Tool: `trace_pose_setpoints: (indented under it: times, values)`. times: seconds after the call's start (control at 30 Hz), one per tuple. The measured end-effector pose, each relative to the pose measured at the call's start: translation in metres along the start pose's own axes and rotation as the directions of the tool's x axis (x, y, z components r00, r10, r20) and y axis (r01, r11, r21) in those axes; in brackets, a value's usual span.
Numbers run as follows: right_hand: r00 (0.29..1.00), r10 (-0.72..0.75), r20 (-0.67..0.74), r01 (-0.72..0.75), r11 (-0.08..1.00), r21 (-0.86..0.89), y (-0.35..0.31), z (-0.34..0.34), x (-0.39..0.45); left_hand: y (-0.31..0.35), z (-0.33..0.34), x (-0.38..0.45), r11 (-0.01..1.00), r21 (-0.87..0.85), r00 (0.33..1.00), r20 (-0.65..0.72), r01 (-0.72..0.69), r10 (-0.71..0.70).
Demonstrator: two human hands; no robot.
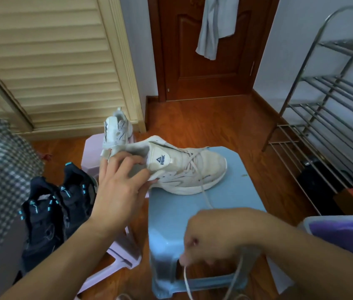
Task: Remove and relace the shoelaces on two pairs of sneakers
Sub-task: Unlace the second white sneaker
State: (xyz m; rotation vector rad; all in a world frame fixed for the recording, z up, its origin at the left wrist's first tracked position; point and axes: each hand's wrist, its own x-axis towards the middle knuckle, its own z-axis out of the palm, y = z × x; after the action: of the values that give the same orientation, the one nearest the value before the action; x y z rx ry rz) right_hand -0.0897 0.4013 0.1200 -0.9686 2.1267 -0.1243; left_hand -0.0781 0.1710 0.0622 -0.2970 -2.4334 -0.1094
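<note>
Nearest, the right hand (214,237) curls into a fist around a flat cream shoelace (205,197), whose ends dangle below the knuckles. The lace runs taut up to a white leather-and-mesh sneaker (184,169) standing on a smooth, pale blue plastic stool (171,213). The left hand (119,185) grips the sneaker's padded heel collar, fingers bent inside. Left, two black sneakers (52,208) sit on the glossy wooden floor (214,120); beyond, another white sneaker (117,131) rests on a pink stool (93,148).
</note>
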Motion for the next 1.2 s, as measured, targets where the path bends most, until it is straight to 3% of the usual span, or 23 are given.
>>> trace_pose_setpoints:
  times: [0.03,0.07,0.1,0.13,0.17,0.27,0.37,0.4,0.43,0.5,0.53,0.8,0.87,0.97,1.07,1.13,1.2]
  values:
    - [0.975,0.051,-0.217,-0.021,0.990,0.137,0.006,-0.010,0.001,-0.001,-0.001,0.001,1.000,-0.010,1.000,-0.005,-0.012,0.012]
    - [0.864,0.153,-0.480,-0.036,0.969,0.244,0.018,-0.022,0.006,0.000,-0.001,0.001,1.000,-0.013,1.000,-0.007,-0.021,0.021]
    - [0.704,0.252,-0.664,-0.064,0.954,0.294,0.029,-0.032,0.011,0.001,-0.002,0.001,1.000,-0.009,1.000,-0.005,-0.024,0.024]
    - [0.590,0.321,-0.741,-0.121,0.942,0.312,0.038,-0.038,0.016,0.004,-0.002,0.000,1.000,-0.004,1.000,0.002,-0.027,0.027]
    - [0.548,0.362,-0.754,-0.158,0.930,0.331,0.042,-0.040,0.021,0.005,-0.003,-0.001,1.000,-0.001,1.000,0.012,-0.029,0.029]
    - [0.579,0.342,-0.740,-0.134,0.935,0.327,0.045,-0.030,0.032,0.004,-0.004,-0.002,1.000,0.004,0.999,0.029,-0.022,0.022]
    - [0.703,0.230,-0.673,0.065,0.922,0.383,0.037,-0.027,0.025,0.003,-0.004,0.001,1.000,0.001,0.999,0.030,-0.026,0.026]
    - [0.705,0.203,-0.680,0.133,0.903,0.408,0.037,-0.026,0.022,0.004,-0.004,0.002,0.999,0.002,0.999,0.021,-0.039,0.039]
    - [0.638,0.194,-0.745,0.171,0.908,0.383,0.038,-0.027,0.020,0.004,-0.004,0.002,0.999,0.002,0.999,0.012,-0.049,0.049]
    - [0.424,0.208,-0.881,0.112,0.954,0.279,0.046,-0.030,0.023,0.004,-0.005,-0.001,0.998,0.007,0.998,-0.004,-0.061,0.061]
    - [0.383,0.221,-0.897,0.089,0.958,0.274,0.050,-0.032,0.025,0.005,-0.005,-0.002,0.997,0.011,0.998,-0.009,-0.070,0.070]
    - [0.476,0.350,-0.806,-0.227,0.935,0.272,0.037,-0.052,0.026,0.016,-0.012,-0.001,0.982,0.052,0.982,-0.044,-0.182,0.184]
    - [0.535,0.434,-0.725,-0.196,0.898,0.394,0.038,-0.059,0.024,0.016,-0.012,-0.002,0.987,0.066,0.989,-0.009,-0.144,0.145]
    - [0.682,0.473,-0.557,-0.042,0.786,0.616,0.047,-0.058,0.010,0.015,-0.006,-0.005,0.998,0.056,0.998,0.066,0.020,-0.023]
    - [0.773,0.426,-0.471,-0.108,0.819,0.564,0.053,-0.050,-0.003,0.013,-0.001,-0.005,0.995,0.042,0.990,0.105,0.090,-0.094]
    - [0.783,0.418,-0.460,-0.117,0.826,0.551,0.056,-0.047,-0.006,0.016,0.000,-0.002,0.995,-0.004,0.986,0.137,0.100,-0.098]
    - [0.699,0.422,-0.577,-0.031,0.824,0.565,0.059,-0.049,-0.008,0.025,-0.006,-0.001,0.993,-0.081,0.983,0.172,0.083,-0.068]
